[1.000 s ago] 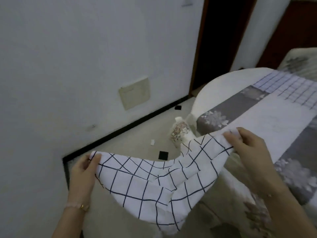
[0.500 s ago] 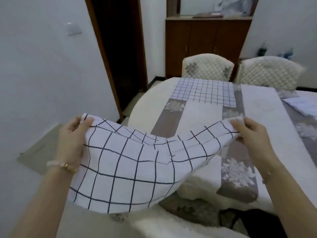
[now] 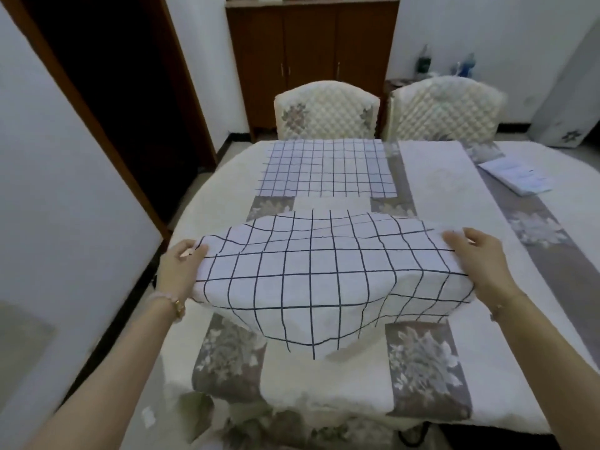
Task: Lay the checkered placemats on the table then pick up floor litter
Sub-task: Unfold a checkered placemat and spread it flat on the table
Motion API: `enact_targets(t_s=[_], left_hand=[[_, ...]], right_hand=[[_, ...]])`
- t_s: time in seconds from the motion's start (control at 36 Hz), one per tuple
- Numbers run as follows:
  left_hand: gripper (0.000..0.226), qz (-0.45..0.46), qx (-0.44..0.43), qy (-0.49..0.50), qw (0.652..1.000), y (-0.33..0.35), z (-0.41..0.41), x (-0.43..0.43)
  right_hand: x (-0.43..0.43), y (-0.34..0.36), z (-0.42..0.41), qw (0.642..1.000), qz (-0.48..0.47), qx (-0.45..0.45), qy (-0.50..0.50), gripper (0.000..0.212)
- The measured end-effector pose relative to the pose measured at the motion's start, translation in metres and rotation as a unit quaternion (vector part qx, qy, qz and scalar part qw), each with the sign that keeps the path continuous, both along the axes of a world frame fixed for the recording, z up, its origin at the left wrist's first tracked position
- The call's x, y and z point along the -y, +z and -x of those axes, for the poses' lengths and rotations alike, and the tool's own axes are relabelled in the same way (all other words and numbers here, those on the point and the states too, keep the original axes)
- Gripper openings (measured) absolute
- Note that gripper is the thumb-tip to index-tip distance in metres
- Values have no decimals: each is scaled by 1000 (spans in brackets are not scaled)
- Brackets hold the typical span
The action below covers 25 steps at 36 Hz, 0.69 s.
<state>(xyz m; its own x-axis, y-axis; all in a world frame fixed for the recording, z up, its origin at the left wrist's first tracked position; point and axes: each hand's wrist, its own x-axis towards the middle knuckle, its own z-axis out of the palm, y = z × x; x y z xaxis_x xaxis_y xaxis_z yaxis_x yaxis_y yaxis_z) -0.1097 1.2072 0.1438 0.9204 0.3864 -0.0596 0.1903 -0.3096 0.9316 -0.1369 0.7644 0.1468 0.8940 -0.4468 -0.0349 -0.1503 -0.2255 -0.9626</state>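
Note:
A white placemat with a dark grid (image 3: 324, 280) hangs spread over the near half of the table (image 3: 454, 196), sagging toward me. My left hand (image 3: 180, 267) pinches its left edge and my right hand (image 3: 477, 258) pinches its right edge. A second checkered placemat (image 3: 328, 168) lies flat on the far side of the table, in front of a chair. A small white scrap of litter (image 3: 148, 417) lies on the floor at the lower left, beside the table's edge.
Two quilted cream chairs (image 3: 326, 112) (image 3: 444, 108) stand behind the table. White papers (image 3: 516, 175) lie at the table's right. A brown cabinet (image 3: 311, 56) stands at the back, a dark doorway (image 3: 107, 79) at the left, a white wall close on my left.
The view has swung from the floor and wall up to the table. The placemat has moved from beside the table to over its near half, now stretched wider between both hands.

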Motion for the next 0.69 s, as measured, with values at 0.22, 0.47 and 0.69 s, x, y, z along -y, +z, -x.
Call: enact_targets(t_s=[0.22,0.47,0.69], left_hand=[[17,-33,-104,-33,994,-75,-39,3],[19,-71,-186,-51,979,-131,-53,6],[33,-67,-201,-120,970,-126,-44,-7]], right_hand=[[-6,-65,-17,992,41,-121,-24,38],[-4,-128,-10,973,7,-226,-52,29],[-8,-122,14,973,18,-230,11,40]])
